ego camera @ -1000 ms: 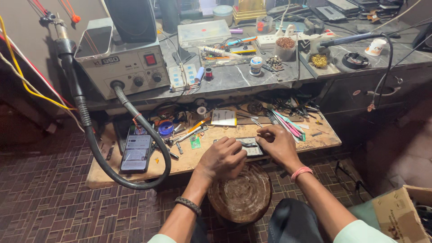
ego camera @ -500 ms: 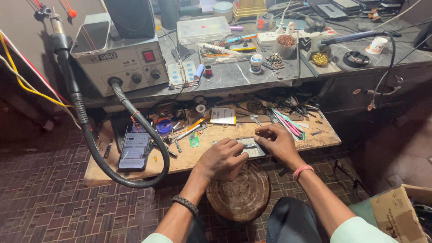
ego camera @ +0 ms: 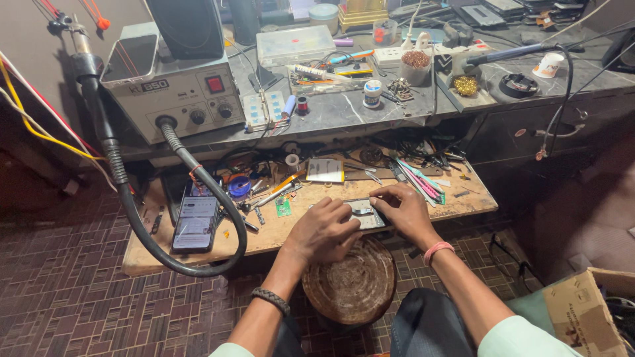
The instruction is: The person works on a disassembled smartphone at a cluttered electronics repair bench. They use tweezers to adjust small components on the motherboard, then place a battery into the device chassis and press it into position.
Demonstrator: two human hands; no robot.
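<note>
On the low wooden shelf (ego camera: pixel 463 201): both my hands work over one small device.
Item under work: an opened phone (ego camera: pixel 366 214), lying flat near the shelf's front edge, partly hidden by my hands.
Left hand (ego camera: pixel 324 230): fingers curled and resting on the phone's left end, pinning it down; a dark braided band sits on this wrist.
Right hand (ego camera: pixel 403 208): fingertips drawn narrow at the phone's upper right edge; whether they pinch a tool or a part I cannot tell. A pink band circles this wrist.
Left of my hands: a second phone (ego camera: pixel 196 223) with a lit screen, lying flat, well apart from the opened one.
Hose: a black ribbed hose (ego camera: pixel 218 198) loops from the grey rework station (ego camera: pixel 178 99) on the upper counter, round the lit phone.
Behind my hands: a white card (ego camera: pixel 325 170), tweezers and coloured hand tools (ego camera: pixel 423 182) scattered on the shelf.
Below the shelf: a round wooden stool (ego camera: pixel 350 284), just under my wrists.
Far right: a cardboard box (ego camera: pixel 585 307) on the floor.
</note>
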